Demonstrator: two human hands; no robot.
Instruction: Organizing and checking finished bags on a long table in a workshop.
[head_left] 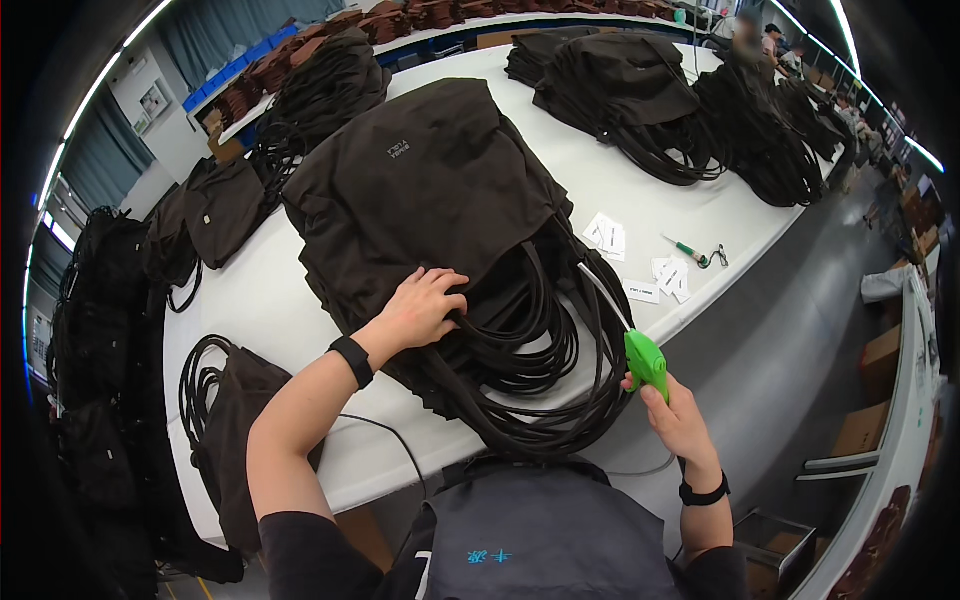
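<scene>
A tall stack of dark brown-black fabric bags (420, 180) lies in front of me, the looped straps (540, 340) hanging together toward my body. My left hand (425, 305) rests on the top bag near its strap end, fingers spread and slightly bent over the fabric. My right hand (675, 410) is wrapped round a bright green pistol-shaped tool (648, 362) with a long thin metal nozzle. The nozzle points up and left along the right side of the straps; whether its tip touches the bags I cannot tell.
The white table (470, 70) carries more bag piles (620, 85) at the far right and left. White cards (606, 236) and a green-handled small tool (685, 249) lie near its right edge. A black cable (390, 428) hangs at the front. Cardboard boxes (862, 438) stand at the right.
</scene>
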